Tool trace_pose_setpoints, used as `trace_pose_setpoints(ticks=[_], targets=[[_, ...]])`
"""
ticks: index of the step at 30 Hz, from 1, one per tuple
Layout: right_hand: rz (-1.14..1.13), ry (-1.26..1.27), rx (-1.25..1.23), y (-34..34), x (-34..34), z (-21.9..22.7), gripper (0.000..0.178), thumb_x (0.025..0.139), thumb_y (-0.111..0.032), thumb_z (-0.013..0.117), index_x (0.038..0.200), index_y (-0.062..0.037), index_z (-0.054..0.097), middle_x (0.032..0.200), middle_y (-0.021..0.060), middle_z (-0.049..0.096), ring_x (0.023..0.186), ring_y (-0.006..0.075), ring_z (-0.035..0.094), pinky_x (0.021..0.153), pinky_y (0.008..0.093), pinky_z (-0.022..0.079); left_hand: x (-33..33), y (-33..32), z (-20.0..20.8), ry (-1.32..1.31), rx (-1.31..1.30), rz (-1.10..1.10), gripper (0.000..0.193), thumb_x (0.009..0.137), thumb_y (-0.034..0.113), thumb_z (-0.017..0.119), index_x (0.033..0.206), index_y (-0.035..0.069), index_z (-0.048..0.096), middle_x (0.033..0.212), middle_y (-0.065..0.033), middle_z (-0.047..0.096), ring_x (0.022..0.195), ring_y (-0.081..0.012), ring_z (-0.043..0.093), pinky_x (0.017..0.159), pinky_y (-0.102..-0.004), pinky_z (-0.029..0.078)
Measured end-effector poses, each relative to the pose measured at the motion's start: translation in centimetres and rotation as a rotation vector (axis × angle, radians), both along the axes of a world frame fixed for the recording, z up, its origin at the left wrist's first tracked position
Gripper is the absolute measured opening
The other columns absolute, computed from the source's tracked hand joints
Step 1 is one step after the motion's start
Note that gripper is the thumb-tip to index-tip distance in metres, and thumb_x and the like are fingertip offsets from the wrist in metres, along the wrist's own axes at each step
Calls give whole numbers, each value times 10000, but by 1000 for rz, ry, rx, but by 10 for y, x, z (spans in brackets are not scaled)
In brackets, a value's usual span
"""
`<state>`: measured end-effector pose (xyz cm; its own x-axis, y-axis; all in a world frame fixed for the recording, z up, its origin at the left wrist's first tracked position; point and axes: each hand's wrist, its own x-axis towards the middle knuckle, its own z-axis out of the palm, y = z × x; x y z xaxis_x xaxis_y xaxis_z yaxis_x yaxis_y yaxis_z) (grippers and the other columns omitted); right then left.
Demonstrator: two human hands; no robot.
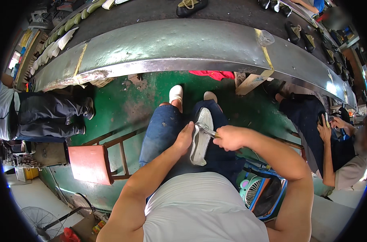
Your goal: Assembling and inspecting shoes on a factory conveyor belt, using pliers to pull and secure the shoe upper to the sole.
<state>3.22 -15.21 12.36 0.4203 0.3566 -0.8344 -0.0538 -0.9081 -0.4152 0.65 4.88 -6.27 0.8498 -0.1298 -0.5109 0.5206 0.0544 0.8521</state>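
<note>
A shoe (200, 152) with its pale, whitish underside turned up lies lengthwise over my lap, on my dark blue trousers. My left hand (185, 138) is closed on its left edge, with the thumb near the upper part. In my right hand (228, 138) are metal pincers (206, 130), gripped by the handle. Their head reaches across the shoe and meets its left edge, close to my left thumb. The jaws' exact hold on the material is too small to tell.
Ahead runs a metal-edged workbench (171, 42) with a dark belt bearing black shoes (191, 7). A clear cup (266, 38) stands on its edge. A red-topped stool (90, 164) is at left, a small fan (252, 189) at right. People sit on both sides; one person's hand (324, 131) shows at right.
</note>
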Motion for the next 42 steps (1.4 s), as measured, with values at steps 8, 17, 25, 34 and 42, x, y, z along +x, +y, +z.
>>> trace_pose_setpoints(ticks=[8,17,25,34,42], targets=[[-429,-644,319,15,-87,-109,271,975,-234,584,912,30,577,740,201,662,623,275,692,552,397,524,10,9,20,238,-456,-85,814,969,442,635,1557,45,236,1429,-112,503,1284,-216,495,1086,-384,400],[-1037,279,649,2,-90,-113,236,998,-245,594,956,-12,593,799,70,655,600,129,590,464,237,425,7,-8,36,260,-336,-43,706,938,370,700,1484,46,392,1267,-97,616,1121,-194,598,970,-356,482],[-940,629,761,-65,-62,-97,351,993,-227,601,1195,59,576,951,101,679,798,187,695,514,258,548,24,-16,46,234,-178,-137,572,899,274,705,1373,28,502,1160,-113,661,1026,-207,639,902,-346,509],[-408,-407,373,-33,-16,-63,438,1042,-368,453,987,46,586,786,170,672,720,310,663,662,407,510,29,-29,84,229,148,-270,666,887,274,703,1414,-22,422,1209,-170,627,1092,-240,619,918,-356,507],[-337,-445,249,-32,-16,-75,455,1003,-382,518,902,53,604,840,286,662,828,471,640,736,499,501,33,-17,59,215,251,-371,794,829,322,776,1425,-37,395,1276,-185,592,1157,-259,597,971,-350,487]])
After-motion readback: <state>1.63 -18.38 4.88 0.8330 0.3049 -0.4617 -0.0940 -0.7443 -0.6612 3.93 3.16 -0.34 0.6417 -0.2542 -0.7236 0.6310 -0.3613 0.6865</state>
